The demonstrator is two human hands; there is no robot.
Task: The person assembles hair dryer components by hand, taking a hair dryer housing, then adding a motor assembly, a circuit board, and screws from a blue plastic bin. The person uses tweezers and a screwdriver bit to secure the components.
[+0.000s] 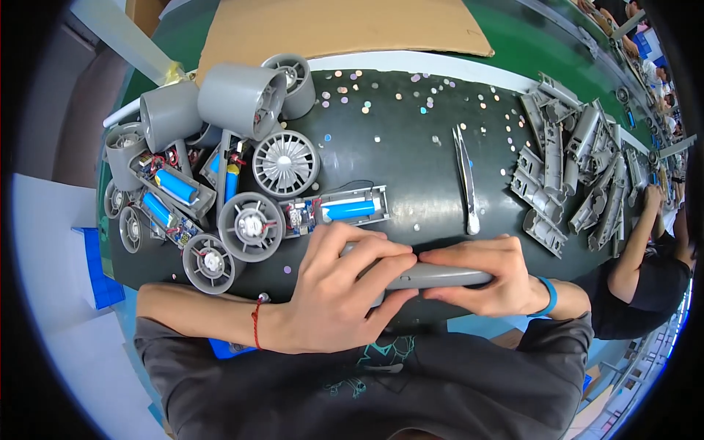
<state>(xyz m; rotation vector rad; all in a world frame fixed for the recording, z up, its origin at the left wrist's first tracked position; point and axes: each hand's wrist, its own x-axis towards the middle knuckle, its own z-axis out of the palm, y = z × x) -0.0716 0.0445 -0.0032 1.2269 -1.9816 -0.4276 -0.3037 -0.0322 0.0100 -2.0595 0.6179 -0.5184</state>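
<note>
Close to my body, above the near edge of the dark green mat, I hold a smooth grey plastic housing (433, 276) in both hands. My left hand (341, 286) wraps round its left part, and the fingers hide much of it. With thumb and fingers, my right hand (488, 275) pinches the right part. Just beyond my left hand lies an opened grey fan handle with a blue battery (348, 210) and a small circuit board (301, 216). A pair of metal tweezers (466, 180) rests on the mat beyond my right hand.
Several grey handheld fans with round heads (242, 99) are piled at the left, batteries and wires exposed. At the right lies a heap of grey plastic shells (565, 161). Small round stickers (400, 96) dot the mat. A cardboard sheet (345, 29) lies beyond it. Another person's arm (636, 242) shows at the far right.
</note>
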